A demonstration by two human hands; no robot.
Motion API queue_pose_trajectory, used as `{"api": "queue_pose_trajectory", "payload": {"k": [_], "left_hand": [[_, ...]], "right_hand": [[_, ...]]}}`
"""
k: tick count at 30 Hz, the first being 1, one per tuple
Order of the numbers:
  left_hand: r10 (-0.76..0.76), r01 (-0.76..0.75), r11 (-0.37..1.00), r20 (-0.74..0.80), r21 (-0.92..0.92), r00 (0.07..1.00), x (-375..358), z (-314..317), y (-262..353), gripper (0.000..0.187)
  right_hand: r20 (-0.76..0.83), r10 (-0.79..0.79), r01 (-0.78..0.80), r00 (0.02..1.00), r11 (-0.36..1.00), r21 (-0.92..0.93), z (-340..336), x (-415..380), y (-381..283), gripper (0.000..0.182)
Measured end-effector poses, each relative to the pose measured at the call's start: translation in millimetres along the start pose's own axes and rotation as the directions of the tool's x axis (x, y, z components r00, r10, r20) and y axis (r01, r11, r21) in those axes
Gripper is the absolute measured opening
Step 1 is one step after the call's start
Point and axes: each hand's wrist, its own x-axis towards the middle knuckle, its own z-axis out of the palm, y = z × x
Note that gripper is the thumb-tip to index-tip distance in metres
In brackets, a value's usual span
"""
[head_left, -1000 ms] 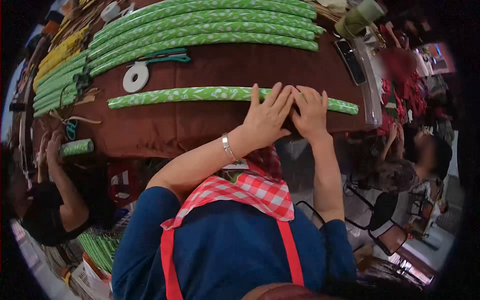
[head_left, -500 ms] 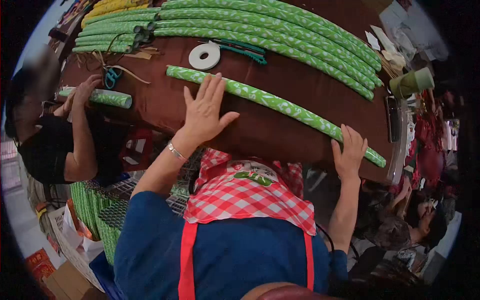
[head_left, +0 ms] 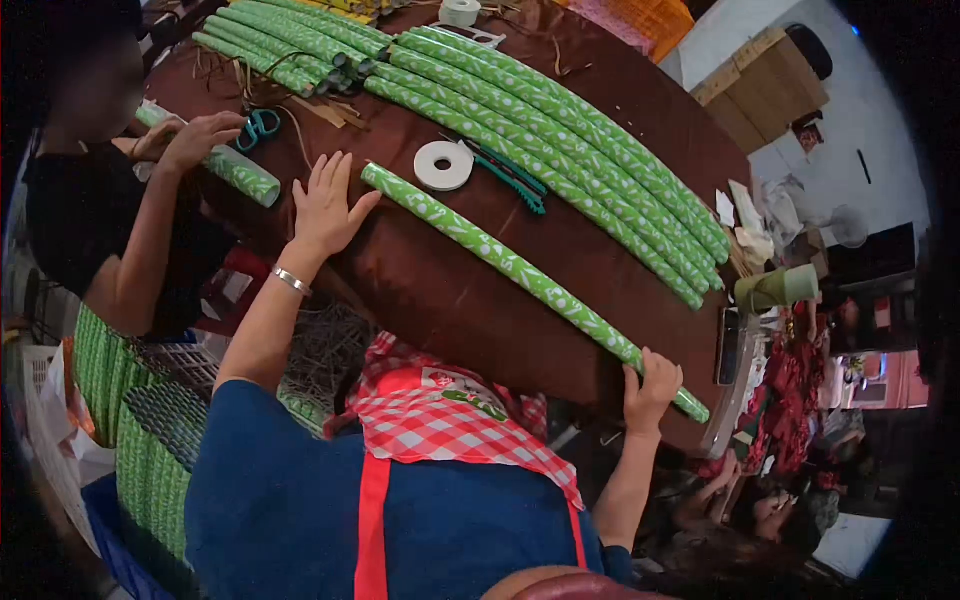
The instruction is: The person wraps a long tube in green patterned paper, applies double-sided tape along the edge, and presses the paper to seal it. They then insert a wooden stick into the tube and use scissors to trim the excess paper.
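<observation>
A long green patterned tube (head_left: 520,272) lies slantwise on the brown table (head_left: 450,320) in front of me. My left hand (head_left: 328,212), fingers spread, is just left of the tube's far-left end, apart from it. Near the tube's lower right end, my right hand (head_left: 652,388) is curled over it, touching it with the fingers around its top. Behind the tube are a white tape roll (head_left: 443,166) and a dark green cutter-like tool (head_left: 508,178).
Rows of green tubes (head_left: 560,130) lie along the far side. At the left, a co-worker's hands (head_left: 195,140) rest on a shorter green roll (head_left: 245,178) beside blue scissors (head_left: 262,126). A phone (head_left: 729,345) and a green-wrapped cylinder (head_left: 775,290) lie at the right edge.
The view has turned. My left hand has come off the tube and moved left past its end. My right hand stays near the other end, its fingers more curled around the tube.
</observation>
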Motion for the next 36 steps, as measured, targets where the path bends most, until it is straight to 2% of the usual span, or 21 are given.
{"api": "queue_pose_trajectory", "payload": {"k": [4, 8, 11, 14, 16, 18, 20, 21, 24, 25, 26, 28, 33, 34, 36], "left_hand": [[-0.006, 0.003, 0.999, -0.058, -0.05, 0.998, -2.7, -2.2, 2.2, 0.074], [-0.019, 0.014, 0.998, -0.078, -0.063, 0.997, -1.8, -1.7, 2.3, 0.07], [-0.027, 0.021, 0.997, -0.092, -0.069, 0.995, -3.1, -2.2, 3.6, 0.066], [-0.039, 0.028, 0.995, -0.12, -0.098, 0.992, -3.1, -1.7, 2.6, 0.062], [-0.038, 0.027, 0.994, -0.098, -0.107, 0.994, -3.0, -2.7, 3.0, 0.061], [-0.046, 0.035, 0.993, -0.098, -0.115, 0.994, -2.8, -3.4, 3.2, 0.059], [-0.036, 0.019, 0.99, -0.123, -0.138, 0.992, -2.8, -2.9, 2.5, 0.056], [-0.034, 0.018, 0.991, -0.115, -0.136, 0.993, -2.8, -2.8, 1.8, 0.056], [-0.022, -0.001, 0.985, -0.13, -0.171, 0.991, -3.2, -4.9, 2.0, 0.052], [-0.022, 0.001, 0.986, -0.126, -0.166, 0.992, -3.2, -6.6, 2.3, 0.052], [-0.022, 0.002, 0.987, -0.122, -0.16, 0.992, -2.7, -7.5, 2.9, 0.051], [-0.01, -0.007, 0.99, -0.118, -0.144, 0.993, -1.0, -5.2, 3.1, 0.051], [-0.004, -0.014, 0.989, -0.123, -0.15, 0.992, -1.7, -7.0, 3.5, 0.05], [-0.02, 0.001, 0.989, -0.125, -0.151, 0.992, -2.5, -6.0, 4.4, 0.05], [-0.029, 0.001, 0.99, -0.201, -0.138, 0.979, -1.5, -4.6, 3.3, 0.047]], "right_hand": [[-0.094, -0.012, 0.009, 0.995, 1.0, -0.03, -3.7, 21.6, 7.5, 0.043], [-0.245, -0.066, 0.052, 0.967, 0.997, -0.066, -5.5, 89.4, 21.6, 0.037], [-0.277, -0.131, 0.081, 0.952, 0.979, -0.188, 9.0, 146.8, 37.8, 0.036], [-0.293, -0.161, 0.116, 0.942, 0.979, -0.167, 30.4, 197.9, 46.0, 0.035], [-0.243, -0.16, 0.111, 0.957, 0.973, -0.205, 39.5, 225.1, 39.6, 0.035], [-0.265, -0.21, 0.163, 0.941, 0.969, -0.188, 48.2, 243.0, 27.7, 0.036], [-0.373, -0.311, 0.269, 0.874, 0.95, -0.161, 46.0, 250.9, 1.4, 0.035], [-0.399, -0.315, 0.329, 0.861, 0.944, -0.034, 41.5, 249.5, -19.4, 0.029], [-0.325, -0.329, 0.411, 0.887, 0.882, 0.229, 53.8, 202.9, -84.7, 0.019], [-0.182, -0.362, 0.401, 0.914, 0.869, 0.29, 68.5, 179.6, -95.3, 0.019], [0.017, -0.365, 0.351, 0.931, 0.906, 0.237, 68.2, 161.5, -111.7, 0.017], [-0.074, -0.26, 0.269, 0.963, 0.888, 0.374, 74.8, 153.0, -110.9, 0.013], [-0.049, -0.237, 0.238, 0.97, 0.896, 0.375, 73.5, 153.6, -109.5, 0.013], [-0.087, -0.249, 0.263, 0.965, 0.887, 0.38, 75.4, 154.1, -109.3, 0.012], [-0.088, -0.237, 0.252, 0.968, 0.899, 0.358, 75.8, 153.2, -110.0, 0.014]]}}
